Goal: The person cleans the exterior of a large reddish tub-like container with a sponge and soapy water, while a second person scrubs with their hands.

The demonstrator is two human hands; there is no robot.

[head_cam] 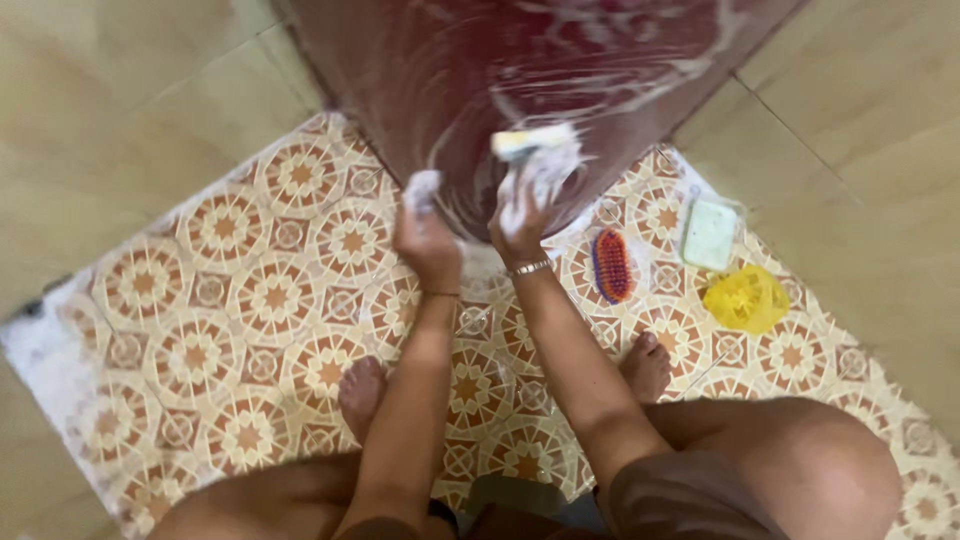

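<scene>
A person crouches barefoot on a patterned tile floor (230,300), seen from above, both arms stretched toward a dark red cloth (480,70) streaked with white soap lather at the top centre of the frame. The right hand (525,215), a metal bangle at the wrist, closes its grip on a yellow-and-white sponge (535,142) pressed against the cloth's lower edge. The left hand (425,235), foam on its fingers, is closed in a grip on a fold of the wet cloth just left of the sponge.

To the right of the hands, on the floor, a pale green bar of soap sits in a shallow clear dish (710,233); whether the dish holds anything else cannot be told. Just below it lies a crumpled yellow plastic wrapper (745,298), too blurred to show markings. Between the dish and the right wrist rests an oval scrubbing brush (612,265) with orange and blue bristles, bristles up. Plain beige tiles (110,120) border the patterned floor.
</scene>
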